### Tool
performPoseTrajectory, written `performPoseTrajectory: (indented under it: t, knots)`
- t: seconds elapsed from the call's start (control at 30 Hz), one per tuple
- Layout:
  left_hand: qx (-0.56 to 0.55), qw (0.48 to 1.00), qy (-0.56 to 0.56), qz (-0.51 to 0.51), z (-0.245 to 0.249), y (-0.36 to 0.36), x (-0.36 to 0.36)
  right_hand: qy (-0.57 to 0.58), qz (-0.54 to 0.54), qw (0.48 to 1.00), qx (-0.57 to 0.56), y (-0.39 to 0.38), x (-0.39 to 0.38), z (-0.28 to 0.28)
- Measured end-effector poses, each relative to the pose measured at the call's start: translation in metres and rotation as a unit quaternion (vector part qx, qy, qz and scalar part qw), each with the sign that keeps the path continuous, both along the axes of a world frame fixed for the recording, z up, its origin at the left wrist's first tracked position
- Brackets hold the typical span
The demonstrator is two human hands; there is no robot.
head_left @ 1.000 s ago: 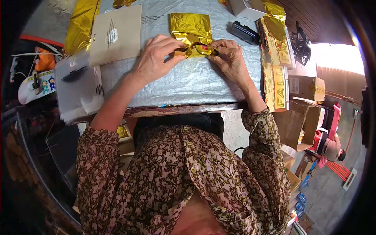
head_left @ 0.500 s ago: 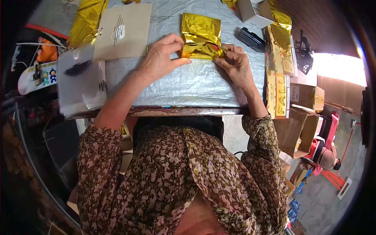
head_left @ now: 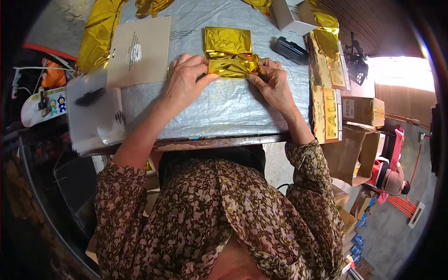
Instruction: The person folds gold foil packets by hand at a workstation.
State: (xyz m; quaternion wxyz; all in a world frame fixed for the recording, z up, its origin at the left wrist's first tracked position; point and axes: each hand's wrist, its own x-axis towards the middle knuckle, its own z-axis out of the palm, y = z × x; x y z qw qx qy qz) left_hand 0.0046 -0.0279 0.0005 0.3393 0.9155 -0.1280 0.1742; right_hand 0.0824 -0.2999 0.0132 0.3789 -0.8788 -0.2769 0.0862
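Observation:
A shiny gold foil piece (head_left: 227, 41) lies folded on the silver-grey table cover, its near half creased and doubled over. At its left edge, my left hand (head_left: 189, 77) pinches the foil's near corner between thumb and curled fingers. My right hand (head_left: 270, 83) grips the opposite near corner, thumb underneath at the front edge and fingers bent over the side. Both forearms reach in over the table's front edge. Just left of my left hand is a beige printed card or envelope (head_left: 140, 51). Beyond my right hand rests a black, glossy oblong object (head_left: 290, 50).
Clear plastic sleeves (head_left: 95, 114) hang over the left front corner. More gold foil (head_left: 100, 35) lies at the back left. A white open box (head_left: 294, 16) stands at the back right, and a "FALL" package (head_left: 331, 114) lines the right edge. Another person (head_left: 394, 179) is far right.
The near part of the foil is now flatter and more drawn out between my hands. Both hands still hold its edges. The whole view has shifted slightly.

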Motion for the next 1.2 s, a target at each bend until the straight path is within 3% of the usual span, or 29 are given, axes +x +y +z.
performPoseTrajectory:
  t: [0.1, 0.3, 0.47, 0.73, 1.03, 1.2]
  knots:
    - [-0.027, 0.999, 0.027, -0.014, 0.005, 0.002, -0.003, -0.045, -0.022, 0.998, 0.028, 0.008, -0.005, 0.003]
    - [-0.072, 0.997, 0.023, 0.024, 0.007, 0.000, -0.009, -0.030, -0.034, 0.999, 0.027, 0.009, -0.004, 0.000]
    - [-0.049, 0.994, 0.049, 0.083, 0.007, -0.008, -0.008, -0.029, -0.040, 0.999, -0.004, 0.010, -0.004, 0.006]
    - [0.001, 0.996, 0.036, 0.076, 0.006, -0.010, -0.003, -0.030, -0.046, 0.998, 0.032, 0.004, -0.005, -0.001]
    - [0.017, 0.996, 0.064, 0.065, 0.012, -0.010, -0.002, -0.068, -0.176, 0.982, 0.016, 0.013, -0.017, -0.003]
    - [0.019, 0.996, 0.058, 0.065, 0.010, -0.011, -0.003, -0.070, -0.148, 0.986, 0.043, 0.009, -0.015, -0.006]
